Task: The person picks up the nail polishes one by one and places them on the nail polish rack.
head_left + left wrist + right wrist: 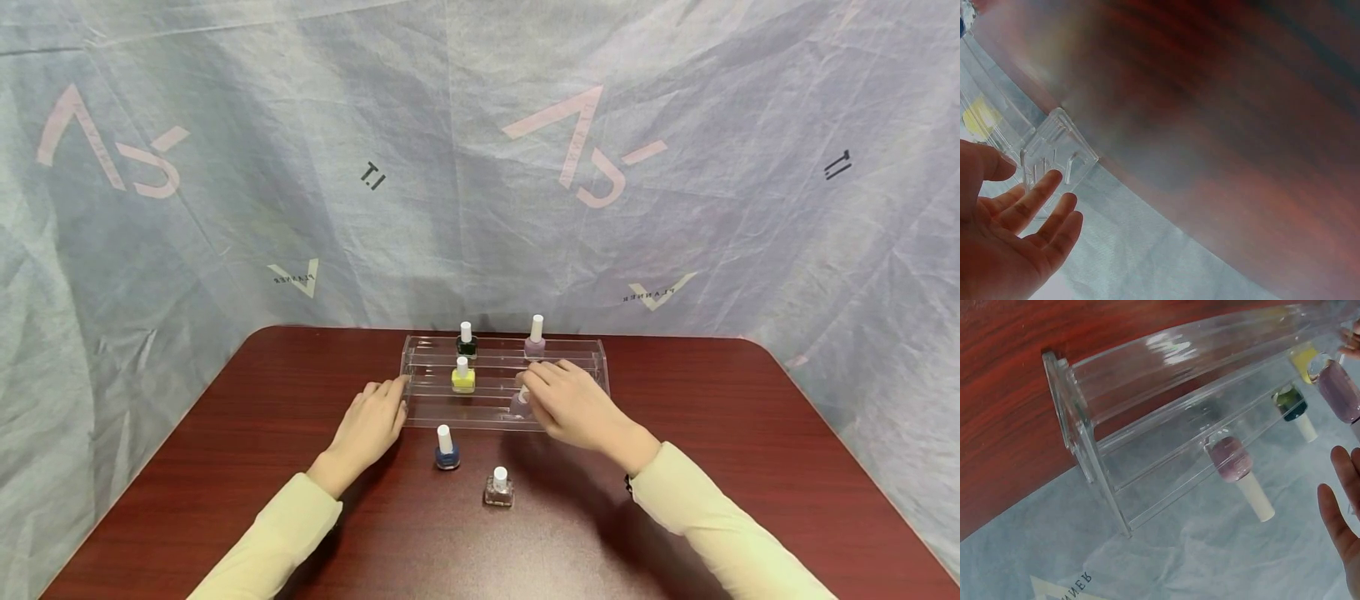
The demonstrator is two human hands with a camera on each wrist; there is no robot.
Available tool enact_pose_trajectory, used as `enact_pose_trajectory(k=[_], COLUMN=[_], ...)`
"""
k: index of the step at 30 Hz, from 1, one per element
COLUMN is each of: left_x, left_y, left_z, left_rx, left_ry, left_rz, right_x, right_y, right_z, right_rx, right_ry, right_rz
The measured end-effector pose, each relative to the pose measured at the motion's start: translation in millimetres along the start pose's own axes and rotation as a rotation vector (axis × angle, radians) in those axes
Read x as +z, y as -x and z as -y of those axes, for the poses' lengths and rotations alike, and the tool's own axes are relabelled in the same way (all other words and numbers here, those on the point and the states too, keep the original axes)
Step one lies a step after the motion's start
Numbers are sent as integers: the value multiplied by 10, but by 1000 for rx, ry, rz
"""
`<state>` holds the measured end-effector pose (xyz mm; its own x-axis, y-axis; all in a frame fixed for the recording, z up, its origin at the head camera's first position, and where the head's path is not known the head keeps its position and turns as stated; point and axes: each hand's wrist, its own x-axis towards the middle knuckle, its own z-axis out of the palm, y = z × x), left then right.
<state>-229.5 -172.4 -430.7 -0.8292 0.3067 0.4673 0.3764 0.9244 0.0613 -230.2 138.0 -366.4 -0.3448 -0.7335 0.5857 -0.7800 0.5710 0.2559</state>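
A clear stepped display rack [442,410] stands on the table, holding several white-capped nail polish bottles. My left hand [369,423] is at its left end; in the left wrist view its fairly straight fingers [1034,197] lie against the end panel. Over the rack's front right, my right hand [577,407] pinches the cap of a mauve nail polish bottle [1338,392], its fingers partly covering it. Behind that stands another mauve bottle [535,346] on the top tier. A dark green bottle [467,345] and a yellow bottle [463,381] stand left of these.
In front of the rack, on the dark red table [697,417], are a blue nail polish bottle [447,454] and a clear, brownish one [498,492]. A grey printed cloth [450,233] hangs behind the table and along both sides.
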Motion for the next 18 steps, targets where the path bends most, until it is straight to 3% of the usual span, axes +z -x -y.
enact_pose_trajectory(k=[18], left_x=[-2], left_y=[0], left_z=[-1], left_rx=[3], left_ry=[8], left_rz=[-8], right_x=[-12], right_y=[-32], right_z=[-211], right_rx=[64], right_ry=[30], right_rz=[-34])
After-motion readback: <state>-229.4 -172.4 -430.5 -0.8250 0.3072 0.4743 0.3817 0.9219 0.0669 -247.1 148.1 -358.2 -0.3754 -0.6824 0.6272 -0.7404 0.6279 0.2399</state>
